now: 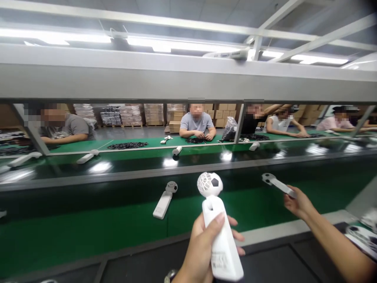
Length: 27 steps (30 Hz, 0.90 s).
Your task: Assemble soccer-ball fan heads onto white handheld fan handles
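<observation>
My left hand (203, 247) is closed around the handle of a white handheld fan (225, 243), thumb across its front and fingertips showing past its right side. The fan's round head has a football pattern and points up. At the right, my right hand (299, 202) is stretched out over the green belt (118, 236), pinching the handle end of a second white fan (278, 184), whose football head points left. A third fan (163, 204) lies on the belt, left of the one in my left hand.
Across the line, several people sit at a green bench (159, 147) with heaps of small black parts (128, 145). More white fans (176, 150) lie on the far belt. A grey beam (147, 82) crosses above. Several white fans (363, 237) are at the right edge.
</observation>
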Each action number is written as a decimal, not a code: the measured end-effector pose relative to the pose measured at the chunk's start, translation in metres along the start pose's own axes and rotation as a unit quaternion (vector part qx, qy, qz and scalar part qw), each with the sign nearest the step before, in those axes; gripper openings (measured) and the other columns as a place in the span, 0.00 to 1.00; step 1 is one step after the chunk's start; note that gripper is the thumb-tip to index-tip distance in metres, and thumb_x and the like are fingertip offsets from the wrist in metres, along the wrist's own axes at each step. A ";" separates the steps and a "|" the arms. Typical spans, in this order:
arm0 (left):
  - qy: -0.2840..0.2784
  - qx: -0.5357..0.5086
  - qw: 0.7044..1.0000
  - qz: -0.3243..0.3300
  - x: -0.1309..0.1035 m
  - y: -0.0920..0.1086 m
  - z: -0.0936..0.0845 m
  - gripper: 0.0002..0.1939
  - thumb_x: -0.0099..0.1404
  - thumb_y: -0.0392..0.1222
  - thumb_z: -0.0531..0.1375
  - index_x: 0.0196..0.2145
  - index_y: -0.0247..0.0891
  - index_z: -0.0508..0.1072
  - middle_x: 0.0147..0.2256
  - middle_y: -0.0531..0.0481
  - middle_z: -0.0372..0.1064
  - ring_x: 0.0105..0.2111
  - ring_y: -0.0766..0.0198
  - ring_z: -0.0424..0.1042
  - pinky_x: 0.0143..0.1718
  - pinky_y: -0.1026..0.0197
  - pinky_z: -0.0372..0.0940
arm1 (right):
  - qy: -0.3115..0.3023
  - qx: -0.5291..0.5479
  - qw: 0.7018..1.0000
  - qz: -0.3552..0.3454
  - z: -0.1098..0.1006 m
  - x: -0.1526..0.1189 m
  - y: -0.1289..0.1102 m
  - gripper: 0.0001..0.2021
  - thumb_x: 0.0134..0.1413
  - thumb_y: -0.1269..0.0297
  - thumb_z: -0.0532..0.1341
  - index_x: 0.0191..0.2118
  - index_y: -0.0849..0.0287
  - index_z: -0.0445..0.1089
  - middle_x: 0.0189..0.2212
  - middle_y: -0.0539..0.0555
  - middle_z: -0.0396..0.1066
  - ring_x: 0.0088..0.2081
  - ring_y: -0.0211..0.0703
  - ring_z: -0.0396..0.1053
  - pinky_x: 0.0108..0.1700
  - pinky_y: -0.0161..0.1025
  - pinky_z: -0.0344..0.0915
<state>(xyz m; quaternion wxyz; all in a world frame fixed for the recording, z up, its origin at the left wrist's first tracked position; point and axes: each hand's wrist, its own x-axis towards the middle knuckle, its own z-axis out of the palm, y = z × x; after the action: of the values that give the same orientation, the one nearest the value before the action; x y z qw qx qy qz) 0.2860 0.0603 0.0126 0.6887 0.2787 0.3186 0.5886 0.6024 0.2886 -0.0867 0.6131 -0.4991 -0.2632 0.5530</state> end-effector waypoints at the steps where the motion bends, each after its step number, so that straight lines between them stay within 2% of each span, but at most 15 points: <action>1: 0.004 -0.007 1.000 -0.002 -0.002 0.003 0.001 0.17 0.62 0.46 0.60 0.42 0.28 0.66 0.29 0.41 0.74 0.24 0.62 0.74 0.27 0.63 0.69 | -0.023 0.028 0.999 -0.001 0.007 -0.017 -0.003 0.04 0.50 0.67 0.54 0.26 0.57 0.62 0.15 0.48 0.58 0.15 0.33 0.57 0.15 0.28 0.54; 4: 0.011 -0.048 0.999 0.002 -0.007 0.010 0.006 0.14 0.62 0.36 0.59 0.44 0.27 0.67 0.40 0.36 0.74 0.34 0.55 0.76 0.35 0.56 0.72 | -0.070 0.089 0.993 -0.032 0.017 -0.079 -0.013 0.08 0.47 0.62 0.55 0.32 0.59 0.65 0.21 0.50 0.64 0.21 0.34 0.64 0.22 0.29 0.65; 7: 0.036 -0.074 0.997 -0.002 -0.011 0.011 0.013 0.12 0.61 0.32 0.59 0.43 0.28 0.68 0.48 0.35 0.70 0.40 0.52 0.75 0.41 0.50 0.73 | -0.109 0.098 0.986 -0.074 0.016 -0.151 -0.028 0.18 0.37 0.61 0.64 0.38 0.59 0.68 0.32 0.54 0.71 0.32 0.40 0.70 0.34 0.35 0.71; 8: 0.041 -0.073 0.996 -0.009 -0.013 0.010 0.015 0.12 0.61 0.32 0.59 0.43 0.27 0.68 0.48 0.34 0.70 0.41 0.51 0.75 0.42 0.49 0.72 | -0.139 0.089 0.982 -0.089 0.017 -0.176 -0.034 0.21 0.34 0.62 0.67 0.40 0.59 0.68 0.34 0.55 0.71 0.33 0.42 0.71 0.36 0.37 0.71; 10: 0.039 -0.061 0.997 -0.022 -0.016 0.006 0.021 0.11 0.61 0.32 0.59 0.42 0.27 0.69 0.48 0.33 0.70 0.40 0.51 0.75 0.42 0.49 0.72 | -0.222 0.061 0.965 -0.125 0.022 -0.225 -0.046 0.24 0.31 0.63 0.71 0.41 0.56 0.68 0.32 0.52 0.71 0.32 0.43 0.71 0.34 0.38 0.71; 12: 0.022 -0.047 0.998 -0.029 -0.020 0.003 0.026 0.09 0.61 0.32 0.59 0.41 0.26 0.69 0.48 0.33 0.70 0.40 0.51 0.75 0.41 0.50 0.72 | -0.291 0.042 0.945 -0.144 0.032 -0.268 -0.055 0.24 0.35 0.65 0.72 0.42 0.53 0.67 0.28 0.49 0.68 0.29 0.41 0.69 0.33 0.38 0.70; 14: 0.001 -0.037 0.999 -0.034 -0.025 0.003 0.030 0.10 0.62 0.33 0.58 0.41 0.25 0.70 0.48 0.32 0.70 0.40 0.51 0.75 0.41 0.51 0.72 | -0.295 0.073 0.945 -0.120 0.046 -0.298 -0.057 0.21 0.41 0.64 0.70 0.44 0.53 0.66 0.27 0.48 0.66 0.28 0.39 0.67 0.33 0.38 0.69; 17: -0.012 -0.037 0.998 -0.052 -0.030 0.007 0.032 0.13 0.63 0.34 0.56 0.45 0.23 0.69 0.48 0.31 0.70 0.39 0.52 0.75 0.41 0.53 0.73 | -0.236 0.177 0.955 -0.045 0.063 -0.308 -0.047 0.16 0.49 0.60 0.65 0.44 0.57 0.66 0.27 0.50 0.65 0.27 0.36 0.65 0.30 0.35 0.70; 20: -0.003 -0.045 0.996 -0.079 -0.034 0.015 0.031 0.17 0.66 0.37 0.54 0.50 0.22 0.65 0.47 0.30 0.70 0.39 0.53 0.76 0.41 0.56 0.73 | -0.164 0.221 0.960 0.057 0.074 -0.286 -0.031 0.10 0.52 0.67 0.58 0.41 0.63 0.67 0.27 0.53 0.68 0.29 0.39 0.69 0.36 0.39 0.73; 23: 0.010 -0.040 0.996 -0.075 -0.036 0.019 0.030 0.21 0.67 0.40 0.54 0.53 0.22 0.62 0.46 0.28 0.70 0.40 0.53 0.75 0.41 0.58 0.72 | -0.120 0.242 0.952 0.146 0.080 -0.265 -0.021 0.07 0.55 0.72 0.55 0.40 0.65 0.66 0.31 0.57 0.71 0.34 0.42 0.73 0.42 0.42 0.74; 27: 0.016 -0.045 0.996 -0.069 -0.034 0.016 0.032 0.20 0.67 0.41 0.54 0.52 0.24 0.62 0.43 0.32 0.71 0.39 0.54 0.75 0.41 0.57 0.73 | -0.108 0.271 0.940 0.176 0.087 -0.262 -0.018 0.07 0.60 0.71 0.53 0.42 0.66 0.66 0.32 0.57 0.73 0.33 0.41 0.74 0.36 0.37 0.75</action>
<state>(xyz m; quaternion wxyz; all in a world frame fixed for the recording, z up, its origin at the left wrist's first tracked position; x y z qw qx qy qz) 0.2965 0.0286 0.0491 0.7344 0.2154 0.3208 0.5580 0.4685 0.0721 0.0213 0.5858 -0.2901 -0.0757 0.7530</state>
